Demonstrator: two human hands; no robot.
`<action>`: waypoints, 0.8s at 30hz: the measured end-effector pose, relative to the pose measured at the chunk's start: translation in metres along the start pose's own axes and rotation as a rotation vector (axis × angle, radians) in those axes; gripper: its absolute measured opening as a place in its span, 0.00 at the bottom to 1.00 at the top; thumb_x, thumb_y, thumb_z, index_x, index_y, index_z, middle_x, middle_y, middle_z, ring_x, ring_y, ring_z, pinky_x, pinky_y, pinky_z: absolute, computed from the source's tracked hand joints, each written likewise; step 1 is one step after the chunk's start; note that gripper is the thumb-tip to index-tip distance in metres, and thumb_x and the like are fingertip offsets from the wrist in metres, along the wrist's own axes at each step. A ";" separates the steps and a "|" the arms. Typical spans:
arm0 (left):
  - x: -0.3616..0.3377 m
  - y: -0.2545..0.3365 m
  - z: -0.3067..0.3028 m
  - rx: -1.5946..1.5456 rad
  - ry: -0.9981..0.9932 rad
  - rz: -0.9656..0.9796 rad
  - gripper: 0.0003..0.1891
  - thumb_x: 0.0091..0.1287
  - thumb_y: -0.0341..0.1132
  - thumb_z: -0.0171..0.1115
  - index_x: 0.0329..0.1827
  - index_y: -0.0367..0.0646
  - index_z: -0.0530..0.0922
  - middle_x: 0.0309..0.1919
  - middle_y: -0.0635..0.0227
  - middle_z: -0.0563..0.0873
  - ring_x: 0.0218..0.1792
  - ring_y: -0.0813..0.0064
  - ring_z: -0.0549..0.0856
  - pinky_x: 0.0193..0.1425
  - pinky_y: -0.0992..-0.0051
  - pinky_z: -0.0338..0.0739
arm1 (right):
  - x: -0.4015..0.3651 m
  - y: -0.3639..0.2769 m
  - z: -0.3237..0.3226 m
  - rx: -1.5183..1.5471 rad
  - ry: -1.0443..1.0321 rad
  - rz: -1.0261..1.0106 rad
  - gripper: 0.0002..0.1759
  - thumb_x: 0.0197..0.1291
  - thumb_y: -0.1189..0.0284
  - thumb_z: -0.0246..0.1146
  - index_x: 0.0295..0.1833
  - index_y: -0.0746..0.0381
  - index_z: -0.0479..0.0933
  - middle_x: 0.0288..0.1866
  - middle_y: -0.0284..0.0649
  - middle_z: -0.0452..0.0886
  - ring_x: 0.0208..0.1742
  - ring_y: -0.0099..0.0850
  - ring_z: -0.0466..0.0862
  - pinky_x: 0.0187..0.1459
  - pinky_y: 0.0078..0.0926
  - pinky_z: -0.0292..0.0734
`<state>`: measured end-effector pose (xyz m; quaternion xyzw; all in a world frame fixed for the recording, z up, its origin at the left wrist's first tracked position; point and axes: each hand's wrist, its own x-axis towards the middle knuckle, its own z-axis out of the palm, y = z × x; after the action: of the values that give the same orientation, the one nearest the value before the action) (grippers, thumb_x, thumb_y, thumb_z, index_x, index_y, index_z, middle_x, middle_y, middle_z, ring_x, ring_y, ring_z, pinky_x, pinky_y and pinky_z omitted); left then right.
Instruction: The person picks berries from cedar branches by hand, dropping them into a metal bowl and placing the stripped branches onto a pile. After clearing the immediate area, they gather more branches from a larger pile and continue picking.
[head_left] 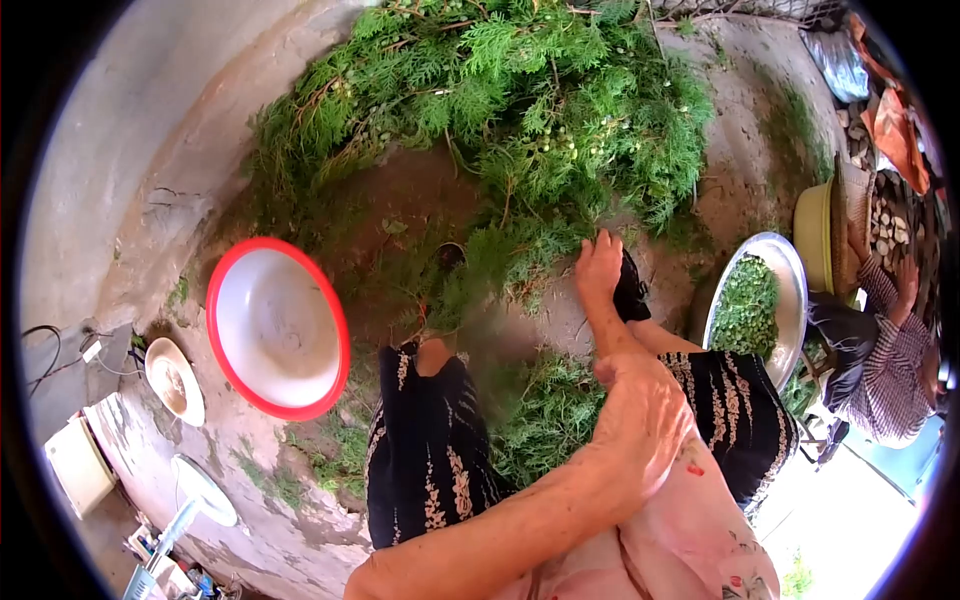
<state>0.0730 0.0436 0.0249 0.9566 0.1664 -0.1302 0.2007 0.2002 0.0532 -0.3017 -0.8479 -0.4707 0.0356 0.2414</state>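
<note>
My right hand (600, 265) is low by my right foot, which wears a black shoe (630, 290). Its short-looking fingers point at the edge of a big heap of green conifer branches (560, 110), and I see nothing held in them. From the lower left my left forearm crosses over to the right; my left hand (655, 400) seems to lie against the right arm near my right knee, its fingers not distinguishable. Loose green sprigs (550, 415) lie between my legs. A blurred patch hides part of the ground beside my left leg.
A white basin with a red rim (345, 340) stands at left, near a straw hat (175, 380) and a pale fan (205, 490). At right, a metal basin (793, 300) holds picked greens (745, 310). Beyond it sits another person (890, 380), near a yellow tub (813, 235).
</note>
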 end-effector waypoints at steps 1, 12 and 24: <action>-0.002 0.000 0.002 -0.016 0.050 0.009 0.04 0.51 0.37 0.55 0.23 0.49 0.77 0.21 0.71 0.73 0.26 0.75 0.74 0.23 0.73 0.58 | 0.007 0.003 0.000 -0.052 -0.165 0.147 0.13 0.49 0.72 0.62 0.39 0.68 0.73 0.36 0.54 0.76 0.36 0.55 0.75 0.36 0.44 0.72; -0.007 -0.012 0.013 -0.192 0.425 0.001 0.04 0.48 0.33 0.54 0.21 0.44 0.76 0.20 0.65 0.74 0.25 0.68 0.77 0.25 0.69 0.65 | 0.039 0.003 -0.074 1.191 -0.362 1.104 0.06 0.57 0.71 0.58 0.32 0.62 0.72 0.23 0.38 0.74 0.19 0.28 0.70 0.18 0.27 0.65; 0.011 -0.053 -0.008 -1.189 0.889 -0.483 0.12 0.63 0.42 0.60 0.34 0.40 0.80 0.26 0.71 0.81 0.27 0.77 0.77 0.32 0.75 0.69 | 0.060 -0.122 -0.265 1.874 -0.705 0.614 0.07 0.58 0.69 0.60 0.35 0.60 0.70 0.26 0.34 0.74 0.27 0.29 0.74 0.27 0.24 0.69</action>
<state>0.0648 0.0953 0.0103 0.5879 0.4767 0.3363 0.5604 0.2142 0.0560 -0.0038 -0.3460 -0.0631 0.6912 0.6314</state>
